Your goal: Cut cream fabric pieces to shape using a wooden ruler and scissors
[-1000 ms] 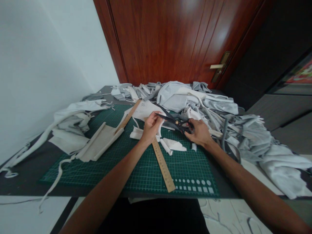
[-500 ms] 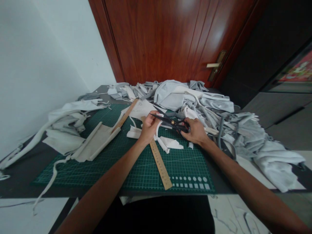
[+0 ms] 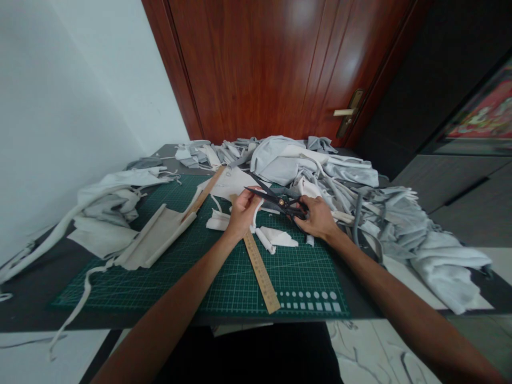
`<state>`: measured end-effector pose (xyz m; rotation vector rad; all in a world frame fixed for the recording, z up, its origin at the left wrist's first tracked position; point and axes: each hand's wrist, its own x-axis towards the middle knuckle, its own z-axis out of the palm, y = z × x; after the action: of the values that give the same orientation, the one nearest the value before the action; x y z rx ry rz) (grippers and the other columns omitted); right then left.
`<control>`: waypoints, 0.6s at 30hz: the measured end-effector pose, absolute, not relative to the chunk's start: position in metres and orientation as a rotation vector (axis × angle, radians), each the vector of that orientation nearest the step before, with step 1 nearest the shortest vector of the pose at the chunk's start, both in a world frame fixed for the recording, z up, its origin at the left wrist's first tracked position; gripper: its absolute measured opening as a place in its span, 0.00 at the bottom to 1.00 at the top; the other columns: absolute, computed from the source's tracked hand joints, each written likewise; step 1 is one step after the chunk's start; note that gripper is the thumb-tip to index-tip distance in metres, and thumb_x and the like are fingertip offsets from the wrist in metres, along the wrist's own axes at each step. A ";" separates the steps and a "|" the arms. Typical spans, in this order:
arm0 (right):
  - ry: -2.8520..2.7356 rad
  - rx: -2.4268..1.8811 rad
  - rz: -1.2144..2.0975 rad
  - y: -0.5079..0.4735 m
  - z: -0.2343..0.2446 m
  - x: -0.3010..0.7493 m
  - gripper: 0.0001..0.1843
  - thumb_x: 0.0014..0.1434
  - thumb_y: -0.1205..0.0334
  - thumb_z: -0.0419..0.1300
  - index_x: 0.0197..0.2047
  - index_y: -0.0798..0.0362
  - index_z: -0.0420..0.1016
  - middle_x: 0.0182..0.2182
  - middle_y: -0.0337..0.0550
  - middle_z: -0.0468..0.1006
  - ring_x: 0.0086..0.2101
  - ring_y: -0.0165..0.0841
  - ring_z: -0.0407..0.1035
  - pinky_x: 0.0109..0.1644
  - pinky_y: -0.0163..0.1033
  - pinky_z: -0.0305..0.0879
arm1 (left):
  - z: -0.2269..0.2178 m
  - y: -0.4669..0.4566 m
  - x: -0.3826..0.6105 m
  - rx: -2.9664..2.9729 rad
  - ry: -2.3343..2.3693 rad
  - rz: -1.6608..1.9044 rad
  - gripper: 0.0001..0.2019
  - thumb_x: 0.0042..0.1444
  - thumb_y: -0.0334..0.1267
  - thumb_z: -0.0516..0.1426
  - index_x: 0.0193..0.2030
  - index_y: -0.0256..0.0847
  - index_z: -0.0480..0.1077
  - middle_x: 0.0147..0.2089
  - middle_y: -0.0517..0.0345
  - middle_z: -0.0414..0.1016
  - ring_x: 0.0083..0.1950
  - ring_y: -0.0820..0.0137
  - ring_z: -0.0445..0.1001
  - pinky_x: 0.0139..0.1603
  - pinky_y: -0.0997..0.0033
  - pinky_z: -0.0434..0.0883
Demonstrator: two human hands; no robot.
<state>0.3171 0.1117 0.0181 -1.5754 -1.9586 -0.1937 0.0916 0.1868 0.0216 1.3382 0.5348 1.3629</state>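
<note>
1. Writing: the green cutting mat [image 3: 160, 277] has a printed white grid, plus rows of white circles and squares [image 3: 308, 301] at its 5 o'clock corner. No brand is legible.
2. The wooden ruler [image 3: 260, 269] has tick marks along its edge, with numbers too small to read. It runs from the left hand toward 5 o'clock and ends just short of the mat's near edge.
3. The left hand [image 3: 240, 210] is at mat centre, with thumb and fingers pinching a white strip [image 3: 256, 212] that curls down onto the mat.
4. The right hand [image 3: 318, 217] is at 3 o'clock of the left. Its fingers are closed through the handles of the black scissors [image 3: 276, 200].
5. The scissors blades are apart in a narrow V with tips pointing to 10 o'clock, right at the pinched strip.
6. White scraps [image 3: 280, 237] lie on the mat just below the hands at 6 o'clock.
7. A folded beige piece [image 3: 156, 242] lies at 9 o'clock, and a second ruler [image 3: 204, 193] angles off at 11 o'clock.
8. A grey-white fabric pile [image 3: 360, 186] crowds 12 through 4 o'clock, spilling over the table's right edge. More cloth [image 3: 108, 202] sits at 9 to 10 o'clock.
9. Open room: there is bare mat at 7 o'clock and along the near edge, either side of the ruler.
10. The far edge is backed by a red-brown door [image 3: 280, 64], with its handle [image 3: 344, 112] at 1 o'clock.
</note>
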 end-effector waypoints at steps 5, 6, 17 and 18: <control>-1.968 -1.555 -0.201 0.112 0.018 0.317 0.13 0.56 0.50 0.59 0.35 0.51 0.68 0.26 0.41 0.75 0.28 0.38 0.68 0.41 0.43 0.58 | 0.021 0.188 0.092 1.327 0.521 1.383 0.21 0.50 0.53 0.71 0.43 0.40 0.75 0.38 0.58 0.78 0.32 0.74 0.73 0.28 0.80 0.70; -1.966 -1.552 -0.203 0.112 0.017 0.317 0.13 0.56 0.50 0.59 0.35 0.51 0.68 0.26 0.40 0.74 0.28 0.38 0.68 0.41 0.43 0.58 | 0.021 0.188 0.092 1.324 0.520 1.384 0.21 0.50 0.53 0.71 0.43 0.40 0.75 0.37 0.59 0.78 0.32 0.75 0.73 0.28 0.80 0.70; -1.933 -1.594 -0.178 0.109 0.021 0.314 0.11 0.56 0.51 0.59 0.32 0.49 0.68 0.23 0.39 0.72 0.28 0.37 0.67 0.38 0.41 0.58 | 0.019 0.189 0.092 1.313 0.553 1.370 0.21 0.51 0.52 0.70 0.43 0.41 0.74 0.40 0.57 0.79 0.32 0.74 0.73 0.27 0.80 0.69; -1.935 -1.595 -0.173 0.109 0.021 0.314 0.11 0.56 0.51 0.59 0.32 0.49 0.69 0.23 0.39 0.72 0.27 0.37 0.66 0.38 0.41 0.58 | 0.019 0.189 0.092 1.316 0.548 1.370 0.21 0.51 0.52 0.70 0.43 0.41 0.75 0.40 0.58 0.78 0.32 0.74 0.73 0.27 0.80 0.69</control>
<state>0.3144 0.1092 0.0210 -1.5953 -1.9348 -0.1728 0.0918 0.1891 0.0186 1.3160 0.5483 1.3698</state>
